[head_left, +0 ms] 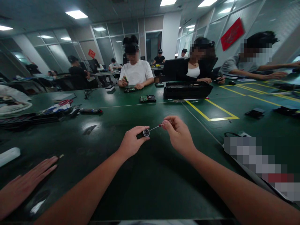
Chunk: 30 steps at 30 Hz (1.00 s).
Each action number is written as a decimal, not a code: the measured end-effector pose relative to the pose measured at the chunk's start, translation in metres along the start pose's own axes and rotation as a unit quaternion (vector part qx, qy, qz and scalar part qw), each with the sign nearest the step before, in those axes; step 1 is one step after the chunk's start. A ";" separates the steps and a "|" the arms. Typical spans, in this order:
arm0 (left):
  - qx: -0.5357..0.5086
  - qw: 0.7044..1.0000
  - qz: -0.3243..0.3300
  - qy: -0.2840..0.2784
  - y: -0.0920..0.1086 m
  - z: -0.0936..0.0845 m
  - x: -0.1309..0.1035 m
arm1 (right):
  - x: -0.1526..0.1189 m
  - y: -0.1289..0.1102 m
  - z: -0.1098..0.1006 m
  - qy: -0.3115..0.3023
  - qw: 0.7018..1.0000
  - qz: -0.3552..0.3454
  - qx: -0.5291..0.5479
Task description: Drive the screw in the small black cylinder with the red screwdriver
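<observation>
Near the middle of the green table, my left hand pinches a small round dark part with a pale rim between thumb and fingers, its open face turned toward me. My right hand, just to the right, is closed on the red handle of a thin screwdriver. The screwdriver's shaft slants down to the left, and its tip is at the rim or inside the round part; which one I cannot tell. Both hands are held above the tabletop.
Another person's hand lies at the lower left, near a white object. Farther back are a dark pen-like tool, a circuit board and a long black box. A bag-like item lies right. People sit opposite.
</observation>
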<state>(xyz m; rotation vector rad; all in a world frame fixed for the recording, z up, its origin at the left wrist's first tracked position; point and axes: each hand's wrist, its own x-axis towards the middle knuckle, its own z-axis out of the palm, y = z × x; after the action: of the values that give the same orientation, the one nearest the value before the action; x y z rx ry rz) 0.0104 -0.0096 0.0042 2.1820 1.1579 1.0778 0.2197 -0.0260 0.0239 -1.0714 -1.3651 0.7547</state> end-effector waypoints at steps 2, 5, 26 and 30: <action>0.007 1.000 0.019 -0.012 0.000 -0.001 0.001 | 0.005 0.007 0.000 0.007 0.994 0.062 0.091; 0.031 0.999 0.017 -0.007 -0.002 -0.002 0.003 | 0.011 0.014 -0.002 0.052 0.985 0.103 0.132; 0.024 0.999 -0.022 0.001 0.000 0.000 0.001 | -0.001 -0.003 -0.001 0.008 1.000 -0.014 -0.010; 0.034 0.997 -0.074 0.003 0.000 0.001 0.001 | -0.003 -0.008 -0.003 -0.002 0.996 -0.012 -0.091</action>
<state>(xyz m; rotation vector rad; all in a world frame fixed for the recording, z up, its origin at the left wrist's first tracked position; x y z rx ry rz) 0.0116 -0.0092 0.0039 2.1071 1.3544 0.9960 0.2214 -0.0323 0.0307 -1.1943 -1.4701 0.6241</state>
